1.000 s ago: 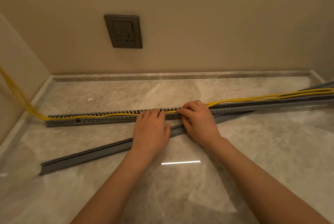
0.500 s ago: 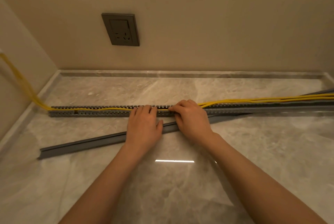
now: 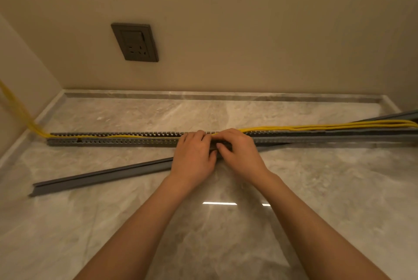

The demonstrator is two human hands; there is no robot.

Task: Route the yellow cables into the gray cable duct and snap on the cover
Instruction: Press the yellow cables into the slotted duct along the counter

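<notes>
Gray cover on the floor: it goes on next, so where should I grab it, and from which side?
Probably the bare left stretch of the cover, from above on the near side, pinching across its narrow width. It lies free on the floor there; further right it passes under the left hand and right hand and meets the cable duct.

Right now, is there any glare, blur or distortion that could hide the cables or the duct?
Head view: dim, warm light; bright glare streaks on the glossy floor, clear of the gray cable duct; the yellow cables look sharp at right, smeared at the far left edge; the wide-angle lens bows straight lines.
</notes>
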